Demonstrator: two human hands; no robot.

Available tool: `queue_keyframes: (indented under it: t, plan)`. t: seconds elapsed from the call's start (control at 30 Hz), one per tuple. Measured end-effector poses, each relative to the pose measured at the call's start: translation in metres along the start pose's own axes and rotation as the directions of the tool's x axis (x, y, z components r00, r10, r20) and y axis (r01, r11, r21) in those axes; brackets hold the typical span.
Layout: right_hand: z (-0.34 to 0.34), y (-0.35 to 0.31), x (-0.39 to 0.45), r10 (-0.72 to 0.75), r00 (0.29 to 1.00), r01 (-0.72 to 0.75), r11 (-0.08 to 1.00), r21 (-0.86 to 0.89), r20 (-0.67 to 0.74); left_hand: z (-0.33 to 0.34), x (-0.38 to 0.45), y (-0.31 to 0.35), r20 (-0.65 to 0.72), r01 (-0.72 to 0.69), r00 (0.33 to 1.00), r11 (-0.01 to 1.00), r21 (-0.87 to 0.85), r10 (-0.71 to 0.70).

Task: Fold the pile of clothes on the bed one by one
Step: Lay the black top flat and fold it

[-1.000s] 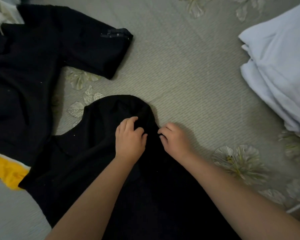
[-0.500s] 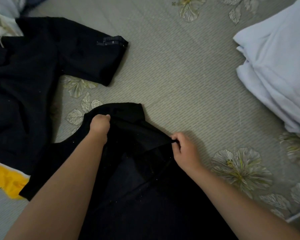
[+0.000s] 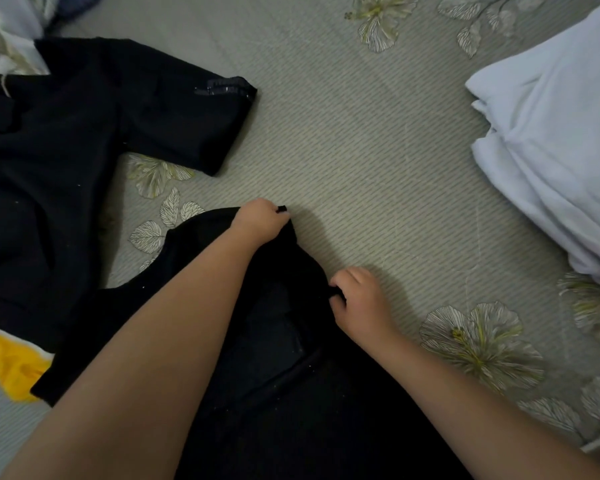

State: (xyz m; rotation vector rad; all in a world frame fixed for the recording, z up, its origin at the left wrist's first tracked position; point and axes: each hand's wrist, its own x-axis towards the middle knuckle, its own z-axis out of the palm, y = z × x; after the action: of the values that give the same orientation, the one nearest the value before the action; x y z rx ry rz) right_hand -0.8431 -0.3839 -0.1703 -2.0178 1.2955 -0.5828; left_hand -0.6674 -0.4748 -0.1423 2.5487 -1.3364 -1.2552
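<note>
Black garment [image 3: 274, 393] lies on the bed [image 3: 361, 168], bottom centre of the head view, spread toward the camera under both forearms. Left hand [image 3: 260, 221] is fisted on its far top edge, a small bit of black cloth sticking out past the knuckles. Right hand [image 3: 359, 299] pinches the garment's right edge, fingers curled over the fabric, just beside the bare sheet. Cloth between the two hands runs as a diagonal edge, far-left to near-right. A square fold or pocket outline shows on the garment just below the right hand, can't tell which. Second dark garment [image 3: 66, 161] lies to the left, one short sleeve with a shiny trim strip pointing toward centre; it's apart from the held one, sheet visible between. Yellow cloth [image 3: 11, 368] pokes out at the left edge under the dark fabric. Folded white stack [image 3: 561, 150] sits at the right edge, well apart. Pale clothes [image 3: 11, 36] bunched top left. Bed sheet is grey-green with a flower print
</note>
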Motion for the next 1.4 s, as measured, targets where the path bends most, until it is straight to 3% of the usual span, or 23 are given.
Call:
queue_keyframes:
  t: [0.07, 0.13, 0.3, 0.37, 0.43, 0.53, 0.6, 0.73, 0.8, 0.97, 1.03, 1.1, 1.2, 1.3, 1.37, 1.4]
  plan:
    - [-0.002, 0.005, -0.006, 0.046, 0.999, -0.046, 0.999, -0.005, -0.019, -0.004, 0.004, 0.002, -0.068, 0.028, 0.996, 0.909, -0.416, -0.061]
    - [-0.003, 0.011, -0.010, 0.075, 0.997, -0.076, 0.996, -0.036, -0.016, -0.007, 0.011, -0.003, -0.136, 0.030, 0.980, 0.786, -0.618, -0.144]
    - [-0.006, 0.013, -0.005, 0.077, 0.997, -0.077, 0.993, -0.092, -0.004, 0.001, -0.002, -0.017, -0.253, -0.094, 0.967, 0.895, -0.436, -0.022]
    - [-0.008, 0.011, -0.004, 0.049, 0.999, -0.051, 0.988, -0.144, -0.018, 0.007, -0.024, -0.031, -0.396, -0.204, 0.914, 0.946, -0.251, 0.092]
    - [-0.008, 0.009, -0.007, -0.106, 0.994, 0.093, 0.962, -0.257, -0.038, 0.013, -0.054, -0.054, -0.512, -0.285, 0.836, 0.954, -0.095, 0.199]
    - [-0.001, 0.002, -0.008, -0.429, 0.901, 0.419, 0.822, -0.386, 0.065, 0.021, -0.099, -0.104, -0.520, -0.171, 0.843, 0.985, -0.022, 0.135]
    - [0.004, -0.007, -0.004, -0.479, 0.865, 0.487, 0.736, -0.470, 0.146, 0.027, -0.124, -0.141, -0.499, 0.013, 0.866, 1.000, -0.019, -0.021]
    - [0.004, -0.023, 0.008, -0.387, 0.894, 0.445, 0.703, -0.555, 0.225, 0.031, -0.158, -0.206, -0.418, 0.330, 0.852, 0.943, -0.036, -0.314]
    - [0.002, -0.027, 0.010, -0.406, 0.876, 0.479, 0.670, -0.567, 0.260, 0.029, -0.166, -0.232, -0.323, 0.407, 0.860, 0.913, -0.033, -0.395]
    - [0.007, -0.043, 0.011, -0.518, 0.742, 0.671, 0.583, -0.458, 0.427, 0.031, -0.178, -0.266, -0.191, 0.304, 0.940, 0.948, 0.099, -0.282]
    - [0.014, -0.054, 0.012, -0.516, 0.717, 0.693, 0.596, -0.405, 0.468, 0.038, -0.184, -0.275, -0.263, 0.243, 0.943, 0.963, 0.120, -0.205]
    - [0.026, -0.063, 0.011, -0.469, 0.718, 0.688, 0.588, -0.425, 0.514, 0.041, -0.191, -0.282, -0.408, 0.226, 0.893, 0.973, 0.043, -0.190]
    - [0.044, -0.076, 0.012, -0.249, 0.738, 0.640, 0.553, -0.534, 0.627, 0.037, -0.197, -0.296, -0.477, 0.137, 0.863, 0.986, -0.092, -0.165]
    - [0.055, -0.076, 0.017, -0.052, 0.731, 0.601, 0.521, -0.606, 0.680, 0.037, -0.201, -0.306, -0.315, 0.085, 0.948, 0.987, 0.137, -0.038]
    - [0.056, -0.082, 0.019, -0.070, 0.738, 0.609, 0.496, -0.619, 0.671, 0.044, -0.203, -0.306, -0.175, 0.115, 0.983, 0.945, 0.305, -0.064]
    - [0.056, -0.086, 0.019, -0.135, 0.740, 0.625, 0.499, -0.600, 0.659, 0.047, -0.201, -0.307, -0.170, 0.131, 0.982, 0.933, 0.335, -0.077]
